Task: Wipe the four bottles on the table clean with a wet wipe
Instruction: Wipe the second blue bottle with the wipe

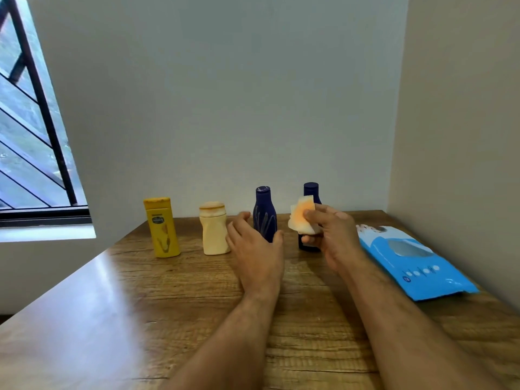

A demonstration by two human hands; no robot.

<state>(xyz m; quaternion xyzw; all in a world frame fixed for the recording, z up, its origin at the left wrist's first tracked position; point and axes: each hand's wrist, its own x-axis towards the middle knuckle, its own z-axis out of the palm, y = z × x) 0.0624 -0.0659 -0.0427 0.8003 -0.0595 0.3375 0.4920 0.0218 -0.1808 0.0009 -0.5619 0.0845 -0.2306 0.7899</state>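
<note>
Wet wipe (302,219), stained orange, is pinched in your right hand (333,235); your left hand (257,246) reaches relaxed toward the table's (140,291) far-edge bottles (265,213).

Counter layout: four bottles in one row

On the counter (197,291), first bottle (162,228) stood leftmost, then second bottle (213,229), third bottle (264,213), fourth bottle (311,190) rightmost, near the rear wall (225,108); wipe pack (413,263) lay further right.

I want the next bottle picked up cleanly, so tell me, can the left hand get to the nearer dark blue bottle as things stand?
Probably yes. The left hand is open right in front of the left dark blue bottle, nothing between them. The cream bottle stands close by on its left.
</note>
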